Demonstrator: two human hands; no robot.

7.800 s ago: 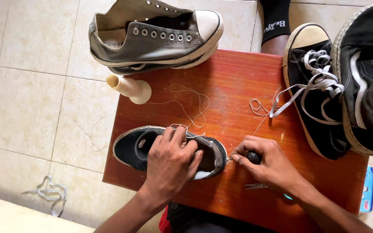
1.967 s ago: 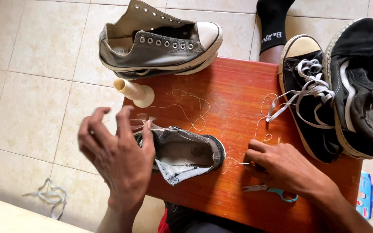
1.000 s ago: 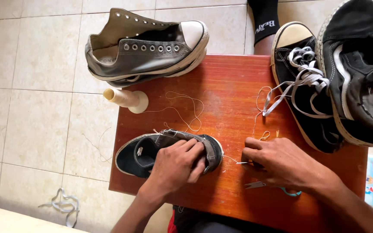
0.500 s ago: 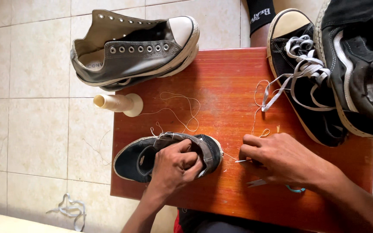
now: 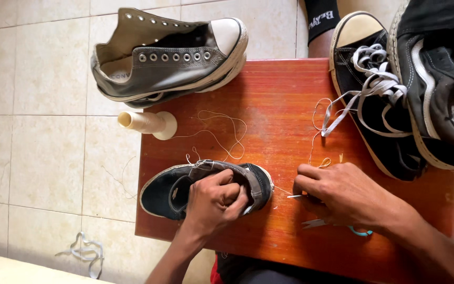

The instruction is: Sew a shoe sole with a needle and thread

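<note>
A small black sneaker (image 5: 169,192) lies on its side on the red wooden table (image 5: 274,94). My left hand (image 5: 214,202) grips its grey upper near the toe. My right hand (image 5: 342,197) rests just right of the toe and pinches a thin metal needle (image 5: 296,196) pointing at the shoe. A pale thread (image 5: 222,129) runs in loops from the shoe across the table toward a cream thread spool (image 5: 148,122) lying at the table's left edge. Scissors (image 5: 337,227) lie mostly hidden under my right hand.
A grey high-top sneaker (image 5: 169,58) lies at the table's far left corner, partly over the tiled floor. A black laced sneaker (image 5: 379,100) and another dark shoe (image 5: 442,79) sit at the right. A person's socked leg (image 5: 321,21) stands behind. A loose lace (image 5: 85,252) lies on the floor.
Two seconds ago my left hand was raised with fingers spread; it has come back down and gripped the small sneaker. My right hand has stayed by the toe with the needle.
</note>
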